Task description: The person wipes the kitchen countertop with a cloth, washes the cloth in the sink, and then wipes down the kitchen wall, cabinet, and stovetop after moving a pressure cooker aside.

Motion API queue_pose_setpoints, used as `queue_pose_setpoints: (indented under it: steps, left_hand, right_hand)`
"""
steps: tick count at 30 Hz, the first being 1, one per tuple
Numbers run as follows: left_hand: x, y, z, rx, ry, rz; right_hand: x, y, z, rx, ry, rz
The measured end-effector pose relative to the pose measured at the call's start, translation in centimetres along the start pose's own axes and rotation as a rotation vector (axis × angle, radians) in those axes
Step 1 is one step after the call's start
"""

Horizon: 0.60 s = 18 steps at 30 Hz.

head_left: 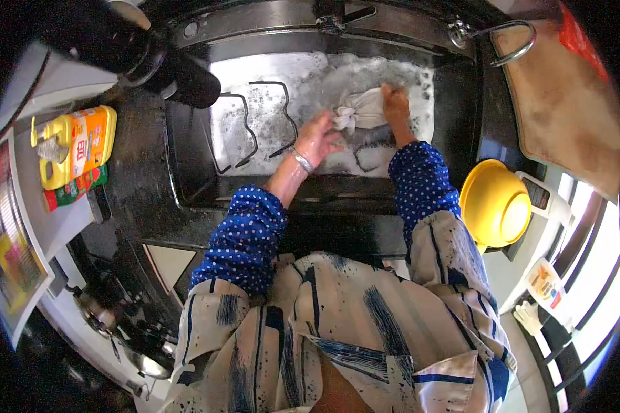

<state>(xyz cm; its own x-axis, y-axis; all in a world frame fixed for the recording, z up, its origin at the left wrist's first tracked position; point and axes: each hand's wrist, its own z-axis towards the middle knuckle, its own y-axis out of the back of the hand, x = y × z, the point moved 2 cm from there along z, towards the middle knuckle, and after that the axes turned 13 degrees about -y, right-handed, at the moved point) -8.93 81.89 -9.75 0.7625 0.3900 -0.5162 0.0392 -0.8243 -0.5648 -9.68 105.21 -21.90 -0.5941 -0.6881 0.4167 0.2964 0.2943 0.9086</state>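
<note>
A wet whitish cloth (359, 112), bunched and twisted at its left end, is held over the foamy water in the dark sink (189, 148). My right hand (396, 107) is closed around the cloth's right end. Just left of the twisted end is my left hand (317, 141), wet, with its fingers apart; whether a fingertip touches the cloth I cannot tell. Bent dark metal rods (287, 110) stick out of the suds to the left of my hands. Another dark curved piece (365, 162) shows in the water below the cloth.
A black faucet (331, 20) stands at the sink's far edge. On the right are an upturned yellow bowl (496, 205) and a brown board (565, 103). A yellow pump bottle (79, 148) stands at left. A large black cylinder (138, 58) juts in at upper left.
</note>
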Motion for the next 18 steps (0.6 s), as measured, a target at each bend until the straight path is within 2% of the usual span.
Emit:
queue_pose_setpoints:
  steps: [1,2,4,6,7,8,10,11,12,14,15,17,18]
  left_hand:
    - [0.2,0.2,-0.1,-0.044,0.026,0.001]
    - [0.5,0.7,-0.3,-0.09,0.055,0.004]
    - [1.1,1.6,0.1,-0.055,0.053,-0.043]
    - [1.8,1.7,0.6,-0.09,0.155,-0.161]
    - [1.5,0.9,0.6,-0.276,0.211,-0.135]
    - [2.0,1.4,1.4,-0.286,0.193,-0.146]
    - [3.4,3.3,2.9,-0.079,0.296,-0.017]
    - [3.4,3.2,2.1,0.017,0.197,0.147]
    - [3.5,3.2,1.4,0.094,0.091,0.314]
    - [3.8,2.5,1.2,0.151,0.126,0.154]
    - [3.5,2.6,0.6,0.302,0.148,0.004]
    - [0.5,-1.0,-3.2,0.277,0.179,-0.053]
    - [-1.2,-2.9,-4.5,0.249,0.209,-0.119]
  right_hand:
    - [-0.8,-1.9,0.1,0.06,0.028,-0.142]
    - [-0.3,-1.4,-0.3,0.063,0.033,-0.139]
    - [1.8,1.0,-1.9,0.627,0.287,-0.094]
    - [9.4,10.1,-5.9,0.913,0.293,-0.082]
    - [11.3,13.4,-7.2,0.93,0.379,-0.006]
    - [13.0,16.2,-8.2,0.948,0.466,0.075]
    - [16.0,21.5,-8.9,1.085,0.487,0.255]
    - [16.8,22.7,-8.8,1.108,0.542,0.271]
    - [16.9,23.1,-8.1,1.103,0.504,0.277]
    - [17.6,22.9,-5.7,1.041,0.462,0.348]
    - [17.3,22.0,-4.3,1.025,0.464,0.351]
    - [14.9,19.4,-1.6,0.888,0.064,0.737]
    - [13.5,17.7,-1.2,0.871,0.072,0.742]
